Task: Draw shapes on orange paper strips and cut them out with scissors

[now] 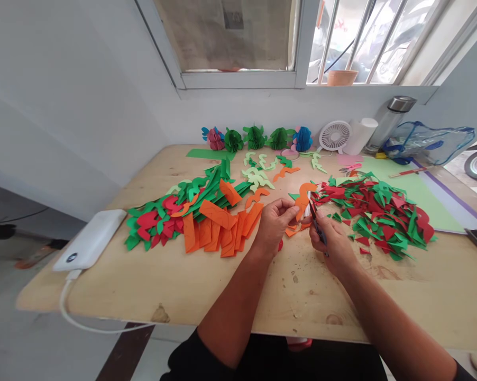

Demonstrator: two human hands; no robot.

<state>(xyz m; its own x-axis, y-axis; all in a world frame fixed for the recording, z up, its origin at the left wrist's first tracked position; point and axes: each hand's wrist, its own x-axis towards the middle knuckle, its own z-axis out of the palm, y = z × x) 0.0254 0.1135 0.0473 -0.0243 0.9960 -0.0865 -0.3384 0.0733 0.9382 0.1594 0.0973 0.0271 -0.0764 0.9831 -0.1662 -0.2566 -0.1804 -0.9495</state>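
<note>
My left hand (277, 221) pinches a piece of orange paper (303, 200) with a curved outline above the table's middle. In my right hand (332, 241) is a pair of scissors (317, 225), its blades against the right edge of that paper. Whether the blades are parted is hard to see. Left of my hands lie orange paper rectangles (210, 233), several bearing drawn outlines, partly over green strips (218, 185). Cut orange wavy shapes (257, 197) and pale green ones (256, 177) rest beyond my left hand.
A heap of red and green scraps (381, 211) spreads at the right. Cut red and green shapes (163, 219) lie left, near a white power bank (90, 241) with a cable. Folded paper figures (255, 137), a small fan (335, 136) and a bottle (391, 124) line the wall.
</note>
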